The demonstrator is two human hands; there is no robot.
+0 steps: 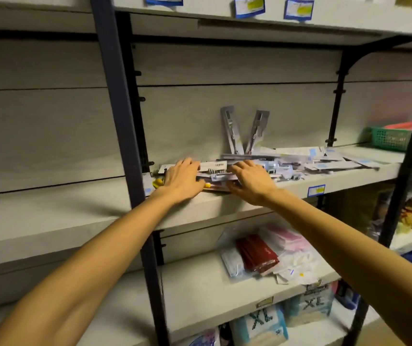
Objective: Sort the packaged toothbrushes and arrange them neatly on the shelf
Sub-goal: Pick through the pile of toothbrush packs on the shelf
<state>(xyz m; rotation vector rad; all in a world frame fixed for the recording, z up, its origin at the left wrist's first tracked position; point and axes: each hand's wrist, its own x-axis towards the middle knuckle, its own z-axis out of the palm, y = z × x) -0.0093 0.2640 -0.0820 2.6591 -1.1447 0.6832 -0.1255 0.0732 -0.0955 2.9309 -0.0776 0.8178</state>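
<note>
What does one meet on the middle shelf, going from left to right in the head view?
Dark upright post → left hand → right hand → scattered toothbrush packs → green basket.

Both hands' fingertips hide among the toothbrush packages (227, 171). Price labels (249, 5) are cut off above, print unreadable.

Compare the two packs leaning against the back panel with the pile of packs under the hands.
The two leaning packs stand nearly upright, crossing into a V; the pile of packs lies flat on the shelf. The leaning packs are untouched; the left hand and right hand rest on the pile. The leaning packs look grey; the pile shows white, blue and yellow. Both are long, narrow packs.
</note>
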